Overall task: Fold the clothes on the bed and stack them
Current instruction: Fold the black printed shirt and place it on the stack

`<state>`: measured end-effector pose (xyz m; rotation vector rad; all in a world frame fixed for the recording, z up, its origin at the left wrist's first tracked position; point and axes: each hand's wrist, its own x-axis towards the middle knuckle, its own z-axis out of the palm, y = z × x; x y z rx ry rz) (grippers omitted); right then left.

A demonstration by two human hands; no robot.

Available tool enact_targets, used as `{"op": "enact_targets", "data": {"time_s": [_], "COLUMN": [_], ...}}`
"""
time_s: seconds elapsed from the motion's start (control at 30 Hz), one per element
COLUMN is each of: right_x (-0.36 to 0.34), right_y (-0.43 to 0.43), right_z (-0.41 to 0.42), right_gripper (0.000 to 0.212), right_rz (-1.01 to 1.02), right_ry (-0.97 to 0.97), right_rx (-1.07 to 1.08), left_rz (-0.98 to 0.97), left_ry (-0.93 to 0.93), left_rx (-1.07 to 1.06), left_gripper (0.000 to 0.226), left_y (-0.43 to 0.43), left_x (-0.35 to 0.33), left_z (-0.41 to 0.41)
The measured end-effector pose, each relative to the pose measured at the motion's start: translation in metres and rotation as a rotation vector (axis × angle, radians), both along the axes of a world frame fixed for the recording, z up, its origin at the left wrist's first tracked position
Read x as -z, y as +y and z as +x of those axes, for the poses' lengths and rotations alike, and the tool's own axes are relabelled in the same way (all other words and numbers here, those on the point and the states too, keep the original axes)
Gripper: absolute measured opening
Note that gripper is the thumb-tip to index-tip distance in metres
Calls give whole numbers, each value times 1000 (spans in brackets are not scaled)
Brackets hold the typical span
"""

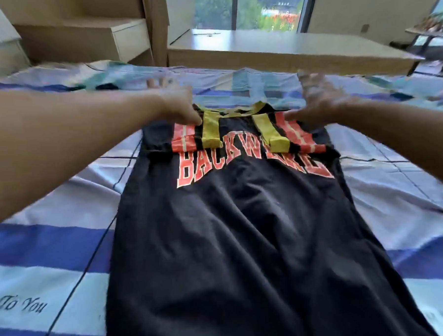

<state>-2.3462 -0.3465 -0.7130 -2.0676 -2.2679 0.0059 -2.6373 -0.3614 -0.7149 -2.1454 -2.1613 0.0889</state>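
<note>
A black shirt (244, 231) is being shown laid out flat along the middle of the bed (52, 241), its hem toward the camera and its collar at the far end. Both sleeves (190, 138), banded in red, yellow and black, are being seen folded inward over the chest, so that part of the red lettering (215, 165) is being covered; the letters "BACKW" are being left readable. The left hand (176, 103) is being held over the far left shoulder of the shirt, palm down, with the thumb touching the cloth beside the folded left sleeve and the fingers (157, 82) spread wide beyond the collar; nothing is being gripped by it. The right hand (319, 98) is being held in the same way over the far right shoulder, its thumb pressed on the cloth by the right sleeve and its fingers splayed; it is heavily blurred, so whether any cloth is being pinched under it cannot be told. The bed is being covered by a sheet striped in blue, white and pale lilac, with the words "To You" (25, 305) printed near the left edge. A light wooden desk (273, 49) is being seen just beyond the bed, below a window (248, 9).
</note>
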Motion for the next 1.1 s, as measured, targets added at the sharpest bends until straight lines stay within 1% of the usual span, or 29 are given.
{"op": "enact_targets", "data": {"time_s": [0.07,0.1,0.17,0.2,0.27,0.3,0.33,0.37,0.4,0.47,0.53,0.57,0.6,0.67,0.73,0.77,0.83,0.9,0.97,1.0,1.03,1.07,1.1], "right_x": [16,23,44,51,60,60,62,62,63,62,58,57,57,59,60,60,59,61,62,61,59,53,47], "right_y": [-41,-69,-123,-150,-196,-221,-241,-258,-274,-299,-321,-328,-335,-343,-348,-350,-353,-352,-349,-346,-343,-341,-339], "right_z": [21,32,60,72,90,93,95,93,93,85,75,71,68,66,67,67,72,78,84,87,91,96,100], "right_gripper": [105,102,86,80,81,75,69,66,68,68,47,39,33,27,26,27,33,34,33,48,69,80,76], "right_rz": [-73,-123,-221,-236,-318,-406,-522,-620,-678,-696,-699,-687,-659,-566,-469,-457,-487,-509,-483,-450,-416,-379,-342], "right_ry": [102,170,293,342,445,541,640,696,741,851,1025,1084,1115,1149,1168,1189,1223,1229,1255,1285,1335,1409,1500], "right_rx": [-53,-54,-23,19,122,192,233,231,201,85,3,-26,-45,-73,-74,-83,-98,-77,-12,15,29,43,47], "left_rz": [-38,-58,-144,-240,-480,-576,-626,-630,-600,-543,-477,-431,-386,-323,-287,-282,-313,-364,-350,-322,-294,-275,-256], "left_ry": [-74,-119,-230,-292,-483,-576,-656,-740,-856,-1143,-1326,-1378,-1408,-1497,-1599,-1643,-1689,-1666,-1656,-1686,-1724,-1762,-1792], "left_rx": [-32,-60,-136,-178,-318,-368,-387,-378,-358,-244,-71,1,51,95,47,10,-49,-99,-150,-173,-201,-223,-228], "left_gripper": [84,78,55,54,63,69,74,77,77,75,57,47,44,53,67,68,58,52,44,37,29,23,21], "left_y": [-44,-72,-129,-157,-210,-233,-250,-266,-283,-306,-328,-336,-342,-349,-353,-354,-358,-360,-360,-359,-359,-360,-360], "left_x": [16,21,38,45,55,61,66,68,70,68,60,58,56,55,58,60,61,56,44,34,23,10,-1], "left_z": [-16,-26,-49,-58,-65,-63,-57,-50,-40,-21,-1,7,14,23,28,28,31,29,23,16,10,2,-8]}}
